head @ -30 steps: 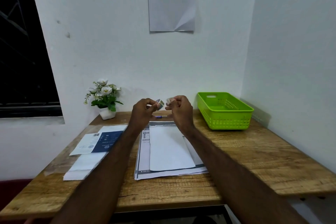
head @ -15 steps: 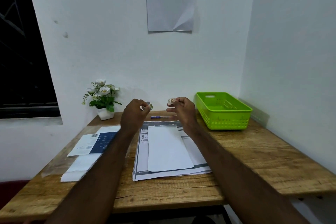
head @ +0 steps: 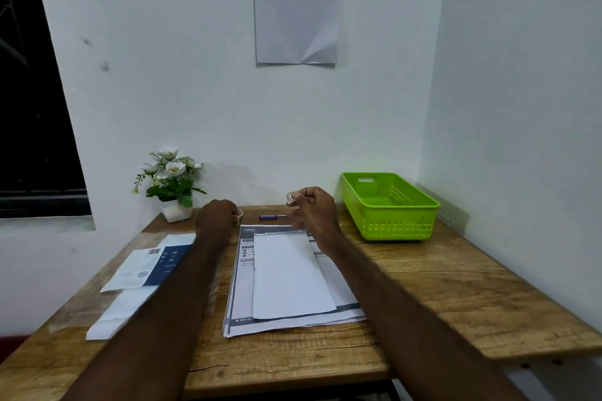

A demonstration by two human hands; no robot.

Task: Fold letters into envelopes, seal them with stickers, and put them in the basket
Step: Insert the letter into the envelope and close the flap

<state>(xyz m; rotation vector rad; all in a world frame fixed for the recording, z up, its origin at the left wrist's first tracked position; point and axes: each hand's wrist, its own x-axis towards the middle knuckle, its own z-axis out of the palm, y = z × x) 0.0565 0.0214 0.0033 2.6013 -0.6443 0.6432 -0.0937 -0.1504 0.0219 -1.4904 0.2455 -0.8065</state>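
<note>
Sticker (head: pixel 291 196) pinched in right hand (head: pixel 312 205) — left hand (head: pixel 217 217) clenched beside envelope (head: pixel 288 273).

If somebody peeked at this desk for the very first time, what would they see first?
Probably the bright green basket at the back right of the wooden table, near the wall corner. Next, the two arms reaching forward, the right hand raised and pinching a small piece in its fingers, the left hand low by the papers. Then the white envelope lying on the paper stack in the middle.
</note>
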